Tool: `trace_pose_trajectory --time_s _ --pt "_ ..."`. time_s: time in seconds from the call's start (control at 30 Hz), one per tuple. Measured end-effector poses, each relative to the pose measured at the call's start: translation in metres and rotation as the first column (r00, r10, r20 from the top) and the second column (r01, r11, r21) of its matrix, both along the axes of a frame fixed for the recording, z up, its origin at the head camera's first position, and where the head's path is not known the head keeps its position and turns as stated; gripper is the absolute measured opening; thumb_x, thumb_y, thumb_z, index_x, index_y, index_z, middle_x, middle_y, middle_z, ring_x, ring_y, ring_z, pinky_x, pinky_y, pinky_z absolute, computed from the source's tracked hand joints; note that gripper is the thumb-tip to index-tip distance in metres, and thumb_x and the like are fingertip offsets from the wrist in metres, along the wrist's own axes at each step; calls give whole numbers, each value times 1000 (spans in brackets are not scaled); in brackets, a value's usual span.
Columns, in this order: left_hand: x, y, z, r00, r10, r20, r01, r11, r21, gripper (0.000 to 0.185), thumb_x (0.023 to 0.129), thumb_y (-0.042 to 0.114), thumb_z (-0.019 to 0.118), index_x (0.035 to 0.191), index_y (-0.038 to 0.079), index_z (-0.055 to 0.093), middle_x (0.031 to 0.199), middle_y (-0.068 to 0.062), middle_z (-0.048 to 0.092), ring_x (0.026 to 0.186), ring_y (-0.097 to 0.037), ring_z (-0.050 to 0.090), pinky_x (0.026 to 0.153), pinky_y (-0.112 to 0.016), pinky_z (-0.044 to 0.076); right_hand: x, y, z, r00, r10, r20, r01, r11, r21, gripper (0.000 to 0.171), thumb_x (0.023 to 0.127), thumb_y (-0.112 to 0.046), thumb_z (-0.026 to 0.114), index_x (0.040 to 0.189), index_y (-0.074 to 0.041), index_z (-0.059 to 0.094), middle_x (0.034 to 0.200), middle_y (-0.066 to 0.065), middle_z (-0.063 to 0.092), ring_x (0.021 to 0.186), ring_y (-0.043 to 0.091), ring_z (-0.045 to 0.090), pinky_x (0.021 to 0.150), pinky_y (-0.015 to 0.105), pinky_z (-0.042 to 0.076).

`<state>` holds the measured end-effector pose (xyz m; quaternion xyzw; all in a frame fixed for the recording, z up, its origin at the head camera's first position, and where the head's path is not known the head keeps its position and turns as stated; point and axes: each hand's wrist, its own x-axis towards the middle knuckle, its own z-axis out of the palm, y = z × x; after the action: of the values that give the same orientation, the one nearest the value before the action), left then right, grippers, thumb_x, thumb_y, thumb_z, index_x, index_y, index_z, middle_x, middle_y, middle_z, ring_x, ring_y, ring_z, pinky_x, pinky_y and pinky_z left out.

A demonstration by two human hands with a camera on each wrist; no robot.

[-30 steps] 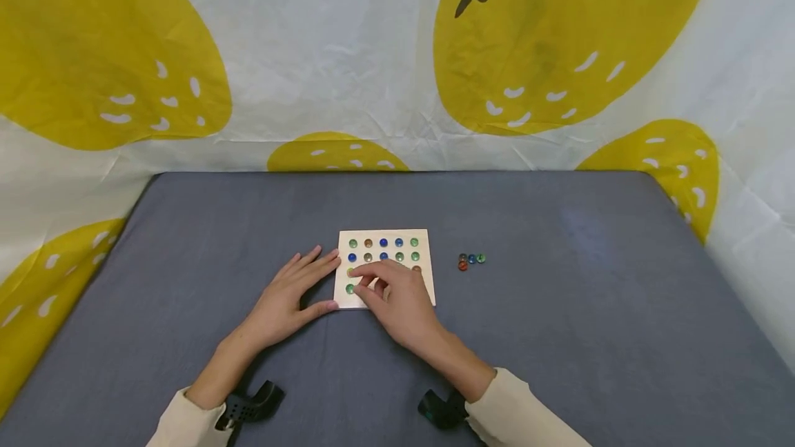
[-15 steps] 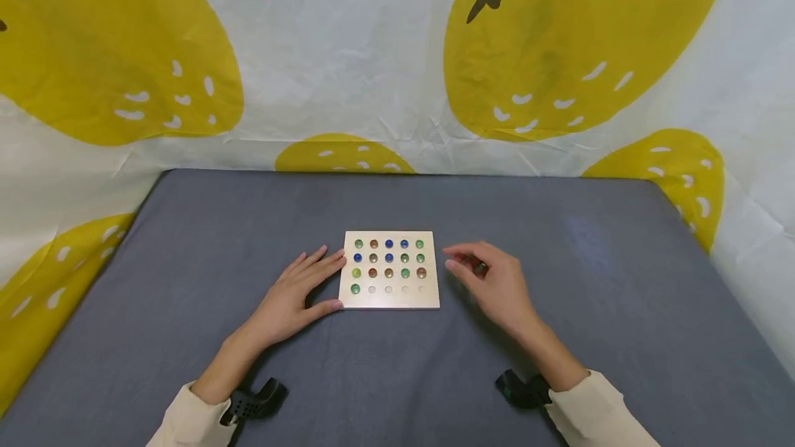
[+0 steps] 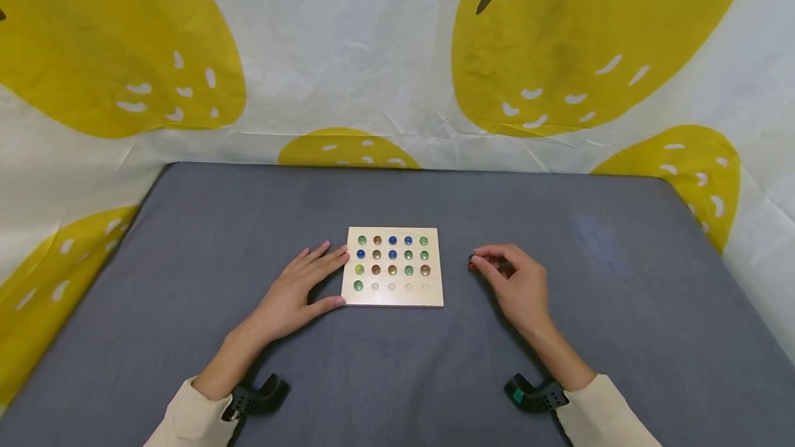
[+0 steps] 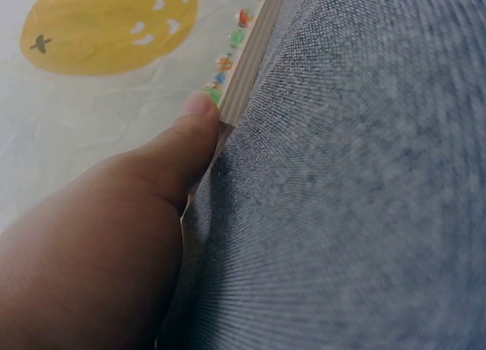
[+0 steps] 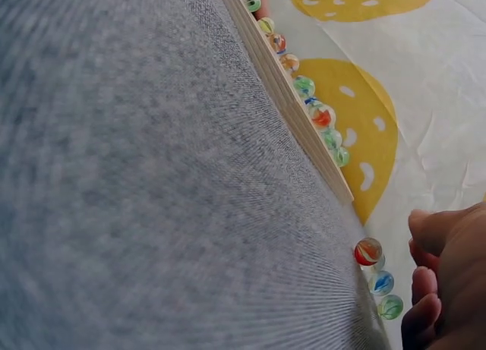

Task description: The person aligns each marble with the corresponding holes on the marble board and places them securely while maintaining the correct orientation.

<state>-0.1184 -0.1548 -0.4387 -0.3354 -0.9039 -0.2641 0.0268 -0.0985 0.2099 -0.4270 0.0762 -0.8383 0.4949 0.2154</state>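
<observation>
A pale wooden board [image 3: 431, 295] lies mid-table with marbles in rows of dimples. Its three far rows are full; the near row has one green marble [image 3: 358, 285] and several bare dimples. My left hand [image 3: 326, 280] lies flat on the cloth, fingers straight, thumb [image 4: 199, 107] touching the board's near left corner [image 4: 244, 77]. My right hand [image 3: 483, 264] rests right of the board, its fingers curved over a small cluster of loose marbles. The red marble [image 5: 368, 251], blue marble [image 5: 381, 282] and green marble [image 5: 390, 307] lie on the cloth just beside the fingertips [image 5: 422, 313], none pinched.
The grey cloth-covered table [image 3: 248, 212] is backed and flanked by a white sheet with big yellow shapes [image 3: 373, 54]. Black wrist mounts [image 3: 254, 395] sit at both cuffs near the front edge. The board's long edge [image 5: 285, 92] shows low in the right wrist view.
My right hand left the board's near row, moved right across the cloth and came down at the loose marbles. The left hand stayed against the board. The view shifted slightly.
</observation>
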Motion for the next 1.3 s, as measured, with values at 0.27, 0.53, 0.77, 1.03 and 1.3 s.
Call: trace_pose_trajectory --time_s 0.27,0.53,0.77,1.03,1.3 --pt "-1 -2 -1 1000 6 4 -6 1000 -4 73 87 41 68 148 15 38 152 -2 35 142 -29 22 115 -49 12 -4 1 -8 998 -58 27 56 996 76 7 83 -16 77 89 -13 74 77 -6 65 61 10 53 50 18 39" --pt "-1 -2 -2 1000 7 -7 -7 1000 2 72 88 41 68 148 15 39 151 -2 36 142 -30 23 114 -50 13 -4 0 -7 995 -79 57 73 993 98 9 80 -15 80 85 -15 73 71 -6 60 58 12 49 50 17 37" --pt "-2 0 -2 1000 -1 -16 1 1000 4 71 88 41 67 148 14 40 151 -3 36 141 -30 23 115 -50 13 -3 2 -9 996 -78 45 71 987 146 10 78 -15 81 84 -16 74 66 -5 54 58 11 45 51 20 33" --pt "-3 1 -3 1000 -3 -20 3 1000 2 71 88 41 68 148 14 40 151 -2 36 141 -30 23 115 -50 13 -1 2 -8 998 -50 31 43 978 205 11 78 -12 81 85 -16 74 66 -5 49 58 10 43 51 21 32" --pt "-2 1 -3 1000 2 -21 -2 1000 -4 72 88 41 68 148 15 40 151 -2 36 142 -29 23 115 -50 12 -1 2 -9 999 -37 1 36 971 236 13 77 -10 82 83 -17 73 65 -8 48 57 8 42 51 20 33"
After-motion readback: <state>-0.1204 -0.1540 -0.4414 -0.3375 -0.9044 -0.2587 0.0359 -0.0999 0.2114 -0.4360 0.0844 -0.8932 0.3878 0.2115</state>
